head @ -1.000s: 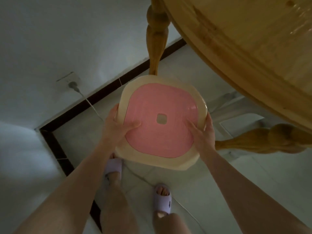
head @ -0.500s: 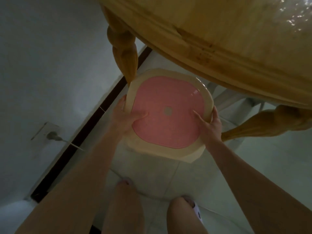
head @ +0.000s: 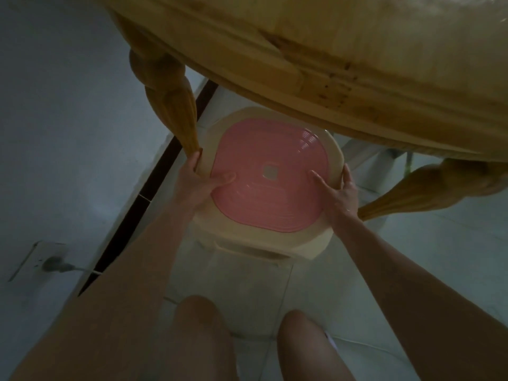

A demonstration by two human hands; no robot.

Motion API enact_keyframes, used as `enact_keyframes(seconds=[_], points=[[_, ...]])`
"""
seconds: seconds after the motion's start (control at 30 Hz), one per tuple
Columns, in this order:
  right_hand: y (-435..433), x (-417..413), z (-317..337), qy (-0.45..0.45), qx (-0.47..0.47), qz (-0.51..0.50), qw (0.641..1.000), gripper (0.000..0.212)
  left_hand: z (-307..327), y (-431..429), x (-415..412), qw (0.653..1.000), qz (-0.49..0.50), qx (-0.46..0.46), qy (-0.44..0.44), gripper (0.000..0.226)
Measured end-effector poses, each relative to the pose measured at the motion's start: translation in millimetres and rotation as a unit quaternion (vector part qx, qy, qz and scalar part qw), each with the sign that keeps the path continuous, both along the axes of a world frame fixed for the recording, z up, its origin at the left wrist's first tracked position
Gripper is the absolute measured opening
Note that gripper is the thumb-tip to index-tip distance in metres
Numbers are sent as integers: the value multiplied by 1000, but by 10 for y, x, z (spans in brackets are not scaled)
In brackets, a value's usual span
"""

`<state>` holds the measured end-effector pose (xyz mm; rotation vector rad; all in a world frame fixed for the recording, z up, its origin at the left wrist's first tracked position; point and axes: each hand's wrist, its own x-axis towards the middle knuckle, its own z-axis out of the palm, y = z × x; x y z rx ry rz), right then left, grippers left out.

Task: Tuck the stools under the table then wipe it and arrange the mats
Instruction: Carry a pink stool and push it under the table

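stool going in between the table legs

both hands hold the stool (head: 269,210) by its cream rim: the left hand (head: 196,180) curls round the left edge with its thumb on the pink seat, and the right hand (head: 341,193) does the same on the right edge. the stool's far edge sits just under the rim of the wooden table (head: 343,78), between the left table leg (head: 170,100) and the right table leg (head: 426,188). most of the seat is not yet under the top. to do this well, push it straight toward the far side, centred in the gap. mind the left fingers, which are very near the left leg and could get pinched. no container shows in view.
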<state>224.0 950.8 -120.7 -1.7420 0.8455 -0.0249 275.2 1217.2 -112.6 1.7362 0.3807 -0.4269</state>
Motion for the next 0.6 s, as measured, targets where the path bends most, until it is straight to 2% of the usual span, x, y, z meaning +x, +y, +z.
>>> enact_keyframes(seconds=[0.2, 0.6], points=[[10, 74, -49, 1, -12, -9, 1000, 95, -46, -12, 149, 999, -26, 22, -4, 104], [69, 163, -86, 28, -50, 0, 998, 96, -42, 6, 259, 997, -38, 73, -13, 104]])
